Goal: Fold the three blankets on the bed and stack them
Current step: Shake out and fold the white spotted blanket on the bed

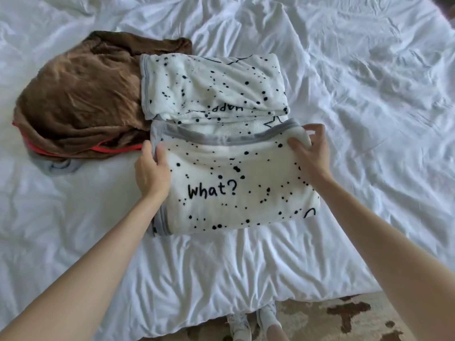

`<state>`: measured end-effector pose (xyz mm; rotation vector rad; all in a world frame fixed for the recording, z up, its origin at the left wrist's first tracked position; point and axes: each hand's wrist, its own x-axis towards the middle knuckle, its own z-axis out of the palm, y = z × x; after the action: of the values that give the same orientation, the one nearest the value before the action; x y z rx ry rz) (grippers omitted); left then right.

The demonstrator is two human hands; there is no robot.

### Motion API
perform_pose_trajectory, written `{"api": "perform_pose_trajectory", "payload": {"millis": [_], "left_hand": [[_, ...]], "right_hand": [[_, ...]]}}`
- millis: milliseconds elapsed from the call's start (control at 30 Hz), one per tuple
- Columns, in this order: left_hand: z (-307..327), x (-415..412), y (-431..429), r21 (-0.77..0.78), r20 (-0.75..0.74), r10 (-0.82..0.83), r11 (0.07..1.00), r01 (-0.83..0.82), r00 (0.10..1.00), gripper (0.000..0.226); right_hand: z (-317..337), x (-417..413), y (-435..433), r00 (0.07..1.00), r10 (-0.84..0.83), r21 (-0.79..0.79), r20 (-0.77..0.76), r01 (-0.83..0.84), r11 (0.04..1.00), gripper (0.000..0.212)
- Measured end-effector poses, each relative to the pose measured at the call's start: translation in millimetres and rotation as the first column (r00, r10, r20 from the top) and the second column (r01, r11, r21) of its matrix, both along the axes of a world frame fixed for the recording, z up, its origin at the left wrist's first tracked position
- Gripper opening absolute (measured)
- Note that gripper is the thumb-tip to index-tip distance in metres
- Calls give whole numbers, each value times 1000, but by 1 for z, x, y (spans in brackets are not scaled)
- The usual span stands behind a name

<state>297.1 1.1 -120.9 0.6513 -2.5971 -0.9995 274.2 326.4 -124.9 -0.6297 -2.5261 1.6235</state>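
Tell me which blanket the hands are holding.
The white speckled blanket printed "what?": the left hand and right hand grip its grey-trimmed fold. The brown blanket lies crumpled to its left, untouched, with a grey blanket peeking from under it.

The bed (369, 124), white and wrinkled, bears a partly folded spotted blanket (216, 89); a crumpled brown blanket (81, 99) touches its left side; a grey blanket (60, 166) peeks from beneath.

A beige carpet (307, 306) with dark brown blotches (347, 313) shows along the near edge, right of centre. A pair of pale shoes (268, 316) stands on it, side by side.
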Motion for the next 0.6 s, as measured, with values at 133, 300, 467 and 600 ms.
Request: {"api": "perform_pose_trajectory", "payload": {"millis": [133,300,467,600], "left_hand": [[-10,-1,-2,22,89,142,989,-144,986,29],[-33,18,-4,245,547,112,926,-287,830,65],[-41,38,-12,170,698,98,939,-298,709,92],[-39,49,-7,81,764,86,970,-228,639,100]], "right_hand": [[-7,-3,4,994,-41,6,98,41,999,40],[-24,37,14,907,-28,-97,420,76,992,56],[-23,86,16,914,160,-342,373,-25,939,26],[-27,101,10,904,109,-308,413,27,951,19]]}}
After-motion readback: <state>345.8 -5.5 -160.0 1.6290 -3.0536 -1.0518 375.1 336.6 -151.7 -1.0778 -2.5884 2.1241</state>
